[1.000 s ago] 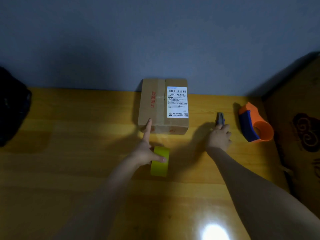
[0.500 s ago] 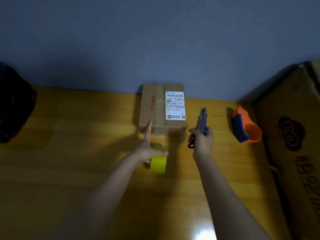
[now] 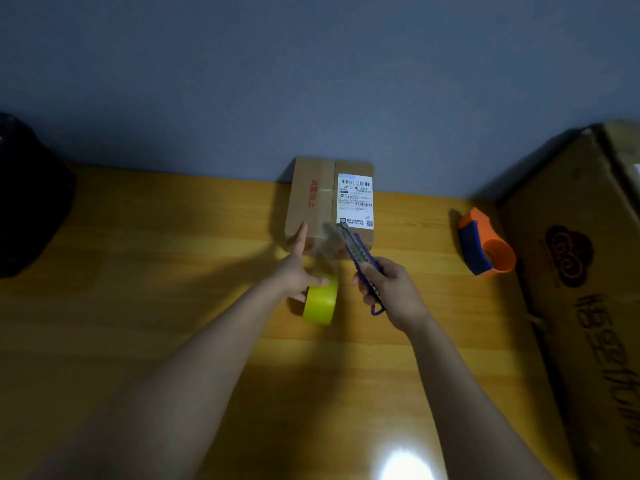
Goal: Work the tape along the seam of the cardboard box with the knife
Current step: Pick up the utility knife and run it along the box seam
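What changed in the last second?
The right hand picked the knife off the table, right of the box, and swung it left; its blade now points at the box's near end. Unchanged: the left hand holds the tape roll, forefinger on the box; the tape dispenser sits at right.

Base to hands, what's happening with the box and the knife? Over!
Left hand holds yellow tape roll, forefinger on cardboard box. Right hand grips knife, blade tip at the box's near edge. Nothing blocking the seam.
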